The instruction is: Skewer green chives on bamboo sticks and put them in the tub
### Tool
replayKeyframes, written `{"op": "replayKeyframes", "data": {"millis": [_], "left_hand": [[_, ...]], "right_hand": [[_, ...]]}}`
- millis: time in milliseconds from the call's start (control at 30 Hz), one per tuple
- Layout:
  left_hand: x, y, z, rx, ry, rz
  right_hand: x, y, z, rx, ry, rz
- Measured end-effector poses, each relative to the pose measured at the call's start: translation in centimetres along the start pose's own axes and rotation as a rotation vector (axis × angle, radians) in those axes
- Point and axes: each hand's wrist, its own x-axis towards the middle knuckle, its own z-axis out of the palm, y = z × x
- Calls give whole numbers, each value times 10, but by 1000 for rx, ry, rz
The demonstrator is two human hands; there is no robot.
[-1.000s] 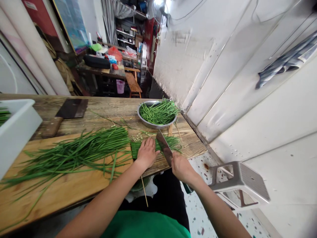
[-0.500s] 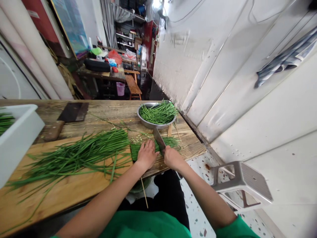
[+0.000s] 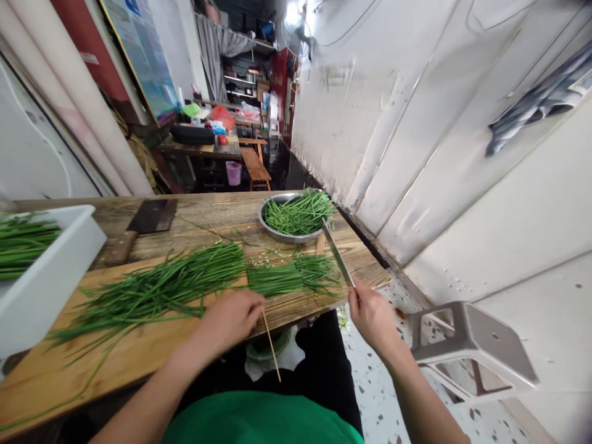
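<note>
My right hand (image 3: pixel 374 313) is wrapped round the handle of a kitchen knife (image 3: pixel 338 251). The blade, seen nearly edge-on, points up and away, its tip overlapping the bowl's right rim. Left of it, cut green chives (image 3: pixel 287 279) lie in two adjoining bunches on the wooden table. My left hand (image 3: pixel 238 316) is closed at the table's front edge, fingertips together at the upper end of a thin stick (image 3: pixel 272 346); whether they grip it is unclear. Long uncut chives (image 3: pixel 161 287) spread over the cutting board (image 3: pixel 124 364) beside this hand.
A metal bowl (image 3: pixel 296 238) heaped with chives stands at the back right. A white bin (image 3: pixel 60 271) with more chives is at left. A cleaver (image 3: pixel 150 216) lies behind the board. A plastic stool (image 3: pixel 494 345) stands right; a wall (image 3: pixel 351 123) borders the table's right side.
My left hand has left the cut chives and moved left and nearer to me. My right hand has carried the knife right, away from the chives. The view has shifted slightly.
</note>
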Motion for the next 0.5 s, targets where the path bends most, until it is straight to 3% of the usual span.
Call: {"op": "replayKeyframes", "data": {"millis": [100, 233, 400, 500], "left_hand": [[-29, 17, 25, -132, -88, -150], [-38, 18, 54, -292, -77, -265], [-32, 10, 73, -797, -172, -434], [-30, 12, 80, -1047, -186, -431]], "right_hand": [[10, 30, 12, -121, -15, 185], [30, 61, 44, -229, -192, 353], [50, 68, 73, -228, -252, 381], [64, 65, 75, -212, -248, 367]]}}
